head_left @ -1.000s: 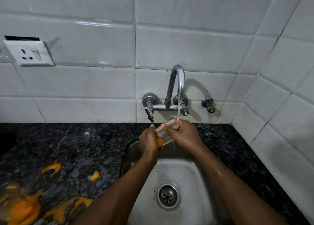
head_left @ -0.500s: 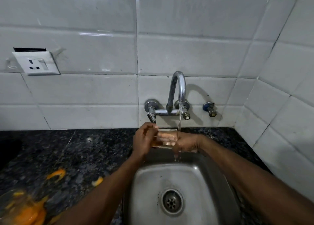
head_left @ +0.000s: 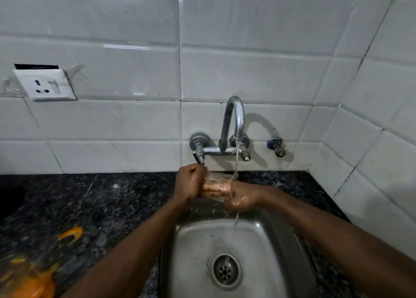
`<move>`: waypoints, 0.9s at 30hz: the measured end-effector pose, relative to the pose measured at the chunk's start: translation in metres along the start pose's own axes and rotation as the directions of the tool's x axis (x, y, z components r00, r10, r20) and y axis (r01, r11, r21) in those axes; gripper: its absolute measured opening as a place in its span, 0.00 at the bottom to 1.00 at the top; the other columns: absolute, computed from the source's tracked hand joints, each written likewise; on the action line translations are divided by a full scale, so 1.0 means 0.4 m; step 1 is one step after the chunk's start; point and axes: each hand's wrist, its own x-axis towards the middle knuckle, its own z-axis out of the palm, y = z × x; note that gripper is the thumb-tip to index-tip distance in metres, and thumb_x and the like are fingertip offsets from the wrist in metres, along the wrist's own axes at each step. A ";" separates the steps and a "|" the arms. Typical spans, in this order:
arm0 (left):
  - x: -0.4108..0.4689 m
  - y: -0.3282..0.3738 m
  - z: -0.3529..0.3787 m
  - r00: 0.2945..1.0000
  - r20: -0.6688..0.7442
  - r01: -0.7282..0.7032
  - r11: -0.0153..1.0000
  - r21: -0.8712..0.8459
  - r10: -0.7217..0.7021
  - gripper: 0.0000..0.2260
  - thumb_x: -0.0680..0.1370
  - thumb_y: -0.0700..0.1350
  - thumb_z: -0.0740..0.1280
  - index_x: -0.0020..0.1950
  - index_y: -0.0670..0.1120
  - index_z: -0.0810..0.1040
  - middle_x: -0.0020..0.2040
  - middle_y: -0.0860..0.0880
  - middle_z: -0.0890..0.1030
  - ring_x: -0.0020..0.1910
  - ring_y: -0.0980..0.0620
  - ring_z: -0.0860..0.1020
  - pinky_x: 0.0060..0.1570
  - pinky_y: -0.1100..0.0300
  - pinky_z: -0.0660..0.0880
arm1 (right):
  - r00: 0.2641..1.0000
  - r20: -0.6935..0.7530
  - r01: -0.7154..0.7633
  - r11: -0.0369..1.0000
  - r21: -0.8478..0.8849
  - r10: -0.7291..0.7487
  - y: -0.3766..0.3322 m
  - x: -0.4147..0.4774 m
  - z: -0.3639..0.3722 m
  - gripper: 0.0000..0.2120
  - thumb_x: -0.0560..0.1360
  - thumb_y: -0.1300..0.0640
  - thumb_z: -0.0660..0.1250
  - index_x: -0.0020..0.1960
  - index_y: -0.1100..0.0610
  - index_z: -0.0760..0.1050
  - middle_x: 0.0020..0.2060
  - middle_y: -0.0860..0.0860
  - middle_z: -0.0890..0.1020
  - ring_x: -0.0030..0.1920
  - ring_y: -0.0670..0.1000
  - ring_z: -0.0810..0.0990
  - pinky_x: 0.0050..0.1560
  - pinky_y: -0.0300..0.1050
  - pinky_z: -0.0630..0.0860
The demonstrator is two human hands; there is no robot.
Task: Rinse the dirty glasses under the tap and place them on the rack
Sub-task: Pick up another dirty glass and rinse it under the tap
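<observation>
Head view: one glass mid-rinse under the running tap.
Grip: left hand clasps the base, right hand holds the mouth end; rack unseen, placing not yet done.

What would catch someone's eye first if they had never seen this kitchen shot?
Dead centre, the left hand and right hand hold a clear glass sideways under the running chrome tap, above the steel sink. Next, orange spills stand out on the black granite counter at lower left.
</observation>
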 end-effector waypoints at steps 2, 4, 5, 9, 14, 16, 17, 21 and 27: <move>0.005 0.010 0.005 0.954 0.063 0.292 0.956 0.017 -0.292 0.11 0.81 0.46 0.61 0.44 0.41 0.78 0.35 0.44 0.80 0.27 0.47 0.76 0.24 0.62 0.66 | 0.998 0.010 0.054 0.932 -0.358 -0.054 0.008 -0.002 0.003 0.32 0.74 0.67 0.65 0.74 0.46 0.62 0.71 0.53 0.68 0.66 0.51 0.71 0.66 0.43 0.71; 0.004 0.011 0.002 0.931 0.119 0.344 0.939 0.026 -0.344 0.12 0.81 0.50 0.62 0.48 0.42 0.78 0.38 0.43 0.81 0.27 0.49 0.77 0.23 0.62 0.68 | 1.000 0.008 0.014 0.913 -0.407 -0.012 0.025 0.003 0.004 0.32 0.74 0.65 0.66 0.74 0.46 0.63 0.70 0.53 0.69 0.63 0.51 0.73 0.61 0.40 0.72; 0.005 0.008 0.001 0.954 0.122 0.278 0.961 -0.015 -0.274 0.12 0.81 0.50 0.62 0.50 0.42 0.78 0.40 0.44 0.82 0.30 0.49 0.78 0.24 0.61 0.71 | 1.000 -0.001 0.000 0.937 -0.348 -0.001 0.039 0.012 0.003 0.33 0.73 0.65 0.66 0.74 0.44 0.64 0.68 0.53 0.71 0.62 0.50 0.74 0.59 0.40 0.74; -0.003 -0.023 0.005 0.983 -0.019 -0.182 0.981 -0.071 0.181 0.08 0.81 0.41 0.65 0.45 0.40 0.81 0.38 0.48 0.81 0.38 0.50 0.80 0.32 0.60 0.75 | 1.000 0.000 0.019 1.000 -0.003 -0.019 0.004 -0.001 -0.004 0.39 0.73 0.75 0.62 0.78 0.49 0.56 0.62 0.38 0.69 0.59 0.28 0.71 0.59 0.34 0.75; 0.020 -0.015 0.016 0.941 0.006 0.338 0.939 0.059 -0.339 0.12 0.79 0.46 0.63 0.44 0.39 0.79 0.36 0.42 0.81 0.30 0.46 0.77 0.26 0.56 0.72 | 0.993 -0.043 0.080 0.899 -0.430 -0.109 0.005 -0.006 0.007 0.25 0.80 0.65 0.61 0.75 0.54 0.63 0.69 0.55 0.71 0.64 0.48 0.72 0.65 0.39 0.69; 0.015 -0.020 0.011 0.964 0.051 0.262 0.965 -0.015 -0.261 0.12 0.80 0.48 0.63 0.47 0.41 0.79 0.40 0.42 0.82 0.31 0.48 0.79 0.25 0.60 0.72 | 0.986 -0.011 0.143 0.880 -0.453 -0.166 0.018 0.001 0.007 0.30 0.77 0.64 0.64 0.75 0.45 0.62 0.70 0.52 0.70 0.67 0.50 0.71 0.68 0.44 0.70; 0.014 -0.022 0.009 0.989 0.047 0.144 0.987 -0.066 -0.141 0.11 0.81 0.48 0.64 0.48 0.41 0.80 0.42 0.42 0.82 0.33 0.48 0.80 0.26 0.59 0.73 | 0.981 -0.006 0.172 0.892 -0.419 -0.192 0.018 0.000 0.001 0.30 0.77 0.64 0.65 0.73 0.42 0.63 0.69 0.49 0.71 0.67 0.48 0.71 0.68 0.45 0.70; 0.014 -0.021 0.017 0.995 -0.095 -0.035 0.999 -0.007 0.034 0.11 0.80 0.41 0.64 0.44 0.35 0.81 0.38 0.41 0.81 0.36 0.47 0.79 0.34 0.57 0.74 | 0.987 -0.085 0.098 0.928 -0.360 -0.137 0.016 0.001 0.007 0.18 0.80 0.58 0.60 0.69 0.49 0.69 0.60 0.51 0.77 0.60 0.54 0.78 0.61 0.48 0.76; 0.018 -0.005 0.007 0.974 0.055 0.223 0.975 -0.020 -0.222 0.15 0.81 0.51 0.63 0.50 0.39 0.79 0.40 0.42 0.81 0.33 0.46 0.79 0.25 0.59 0.73 | 0.992 -0.050 0.090 0.934 -0.347 -0.114 0.032 0.004 0.008 0.25 0.76 0.65 0.65 0.71 0.51 0.67 0.65 0.51 0.74 0.64 0.46 0.74 0.66 0.44 0.73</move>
